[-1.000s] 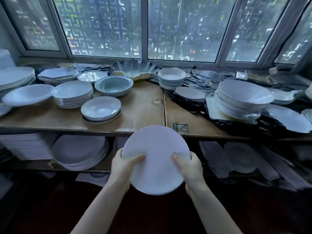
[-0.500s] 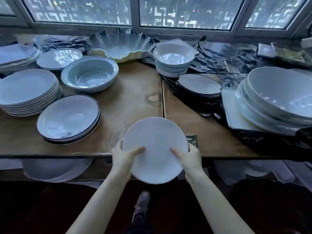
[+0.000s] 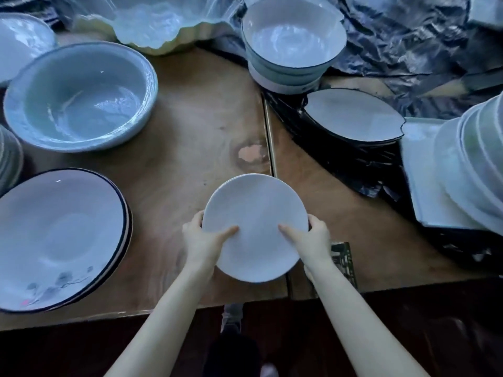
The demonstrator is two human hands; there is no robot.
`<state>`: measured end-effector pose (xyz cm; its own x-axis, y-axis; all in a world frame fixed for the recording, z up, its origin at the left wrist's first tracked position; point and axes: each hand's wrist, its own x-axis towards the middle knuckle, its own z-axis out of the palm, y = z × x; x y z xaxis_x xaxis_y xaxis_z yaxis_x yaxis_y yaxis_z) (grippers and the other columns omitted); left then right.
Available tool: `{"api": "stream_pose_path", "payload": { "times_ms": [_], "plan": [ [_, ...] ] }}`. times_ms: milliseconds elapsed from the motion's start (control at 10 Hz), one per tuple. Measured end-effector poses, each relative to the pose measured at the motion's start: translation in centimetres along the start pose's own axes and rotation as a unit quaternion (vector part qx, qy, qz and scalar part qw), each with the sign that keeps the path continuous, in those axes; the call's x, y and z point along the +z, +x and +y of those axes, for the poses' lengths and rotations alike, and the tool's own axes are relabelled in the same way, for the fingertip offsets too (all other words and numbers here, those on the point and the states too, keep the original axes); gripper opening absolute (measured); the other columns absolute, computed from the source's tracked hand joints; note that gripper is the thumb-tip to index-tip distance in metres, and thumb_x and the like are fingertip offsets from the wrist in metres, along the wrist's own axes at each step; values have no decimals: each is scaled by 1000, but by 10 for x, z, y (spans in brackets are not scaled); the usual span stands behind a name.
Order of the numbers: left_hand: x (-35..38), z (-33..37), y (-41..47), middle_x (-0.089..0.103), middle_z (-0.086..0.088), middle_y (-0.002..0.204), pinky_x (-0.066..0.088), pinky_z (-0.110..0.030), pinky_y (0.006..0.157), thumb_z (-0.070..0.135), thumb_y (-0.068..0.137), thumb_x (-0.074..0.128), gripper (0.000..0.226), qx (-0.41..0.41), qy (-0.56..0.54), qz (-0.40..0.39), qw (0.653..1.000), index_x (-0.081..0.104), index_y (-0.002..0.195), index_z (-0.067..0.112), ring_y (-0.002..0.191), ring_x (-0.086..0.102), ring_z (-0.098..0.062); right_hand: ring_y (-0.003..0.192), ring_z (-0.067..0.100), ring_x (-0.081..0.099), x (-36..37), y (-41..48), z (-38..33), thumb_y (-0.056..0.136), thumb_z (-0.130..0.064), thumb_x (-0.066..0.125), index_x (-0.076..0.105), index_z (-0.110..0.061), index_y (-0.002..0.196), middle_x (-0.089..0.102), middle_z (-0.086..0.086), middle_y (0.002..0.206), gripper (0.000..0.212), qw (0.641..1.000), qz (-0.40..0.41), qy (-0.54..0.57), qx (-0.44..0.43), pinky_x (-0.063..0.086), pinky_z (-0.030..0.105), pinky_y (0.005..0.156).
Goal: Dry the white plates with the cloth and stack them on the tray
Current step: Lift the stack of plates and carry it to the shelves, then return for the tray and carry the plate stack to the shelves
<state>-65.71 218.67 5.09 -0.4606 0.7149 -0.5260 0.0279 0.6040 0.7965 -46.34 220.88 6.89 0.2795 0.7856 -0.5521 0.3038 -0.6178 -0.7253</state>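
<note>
The left grip [image 3: 202, 242] and the right grip [image 3: 313, 242] were clamped on opposite rims of the white plate [image 3: 255, 210], held just above the near edge of the worktop [image 3: 190, 131]. Were the plate wet, a slip could be expected, then a chip on that edge or a drop past it. No cloth or tray was seen. The dark-rimmed dishes [image 3: 60, 235], the pale blue bowl [image 3: 79, 99] and, farthest, the stacked bowls [image 3: 291, 34] were seen empty

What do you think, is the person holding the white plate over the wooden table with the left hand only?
Not quite: the head view shows both the left hand and the right hand gripping the white plate over the wooden table, thumbs on top.
</note>
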Motion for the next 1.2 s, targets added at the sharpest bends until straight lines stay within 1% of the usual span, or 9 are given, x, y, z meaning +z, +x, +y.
{"api": "stream_pose_path", "payload": {
  "times_ms": [400,500,600,700,800,900,1000,1100,1200],
  "plan": [
    [6,15,30,61,-2,115,57,-42,81,53,41,82,83,2,71,-3,997,64,116,24,96,64,-17,95,26,67,13,28,-5,49,-62,72,67,-23,107,64,5,114,69,1000,8,-8,29,59,50,80],
    [4,14,32,51,-2,115,49,-34,85,42,60,87,70,31,109,-18,993,60,120,19,105,51,-13,96,25,66,14,28,-7,49,-62,69,64,-21,110,63,6,116,74,999,8,-11,30,59,50,80],
    [2,12,30,42,-3,117,36,-25,84,35,73,83,69,67,152,-26,986,51,131,17,99,32,-1,95,24,63,17,24,-12,57,-57,68,63,-16,110,57,7,116,67,999,10,-35,15,58,49,81],
    [0,14,27,38,5,109,38,-32,94,44,70,80,78,89,168,-35,981,46,137,23,111,32,-9,98,24,56,21,23,-8,81,-34,72,58,-11,116,46,5,117,44,999,25,-43,1,52,42,83],
    [0,16,27,36,6,106,37,-32,95,52,63,73,82,88,173,-35,980,47,136,25,115,32,-12,100,24,54,23,22,-8,83,-26,71,57,-11,119,43,4,117,42,999,34,-39,4,49,37,84],
    [-3,18,28,39,0,111,28,-27,90,44,75,77,71,101,212,-47,971,47,136,24,110,25,-10,103,25,55,22,23,-9,82,-29,71,58,-12,121,43,4,117,45,998,27,-49,0,51,45,91],
    [-9,19,32,40,-2,112,30,-29,93,51,74,76,71,102,246,-61,962,50,133,23,116,28,-15,109,26,52,14,22,-9,84,-38,71,59,-15,125,43,6,121,49,996,4,-85,-13,50,46,94],
    [-14,29,34,38,-5,118,32,-36,102,50,80,72,69,111,275,-58,953,49,137,20,126,31,-25,120,26,50,-5,18,-10,90,-45,66,49,-16,141,41,6,134,61,993,-3,-109,-37,47,45,101],
    [-14,47,25,43,-16,132,30,-41,106,40,88,68,63,172,324,-25,930,47,142,13,129,34,-33,128,23,47,-36,6,-3,95,-46,59,48,-15,143,44,4,139,58,975,22,-197,-103,41,38,106]
  ]
}}
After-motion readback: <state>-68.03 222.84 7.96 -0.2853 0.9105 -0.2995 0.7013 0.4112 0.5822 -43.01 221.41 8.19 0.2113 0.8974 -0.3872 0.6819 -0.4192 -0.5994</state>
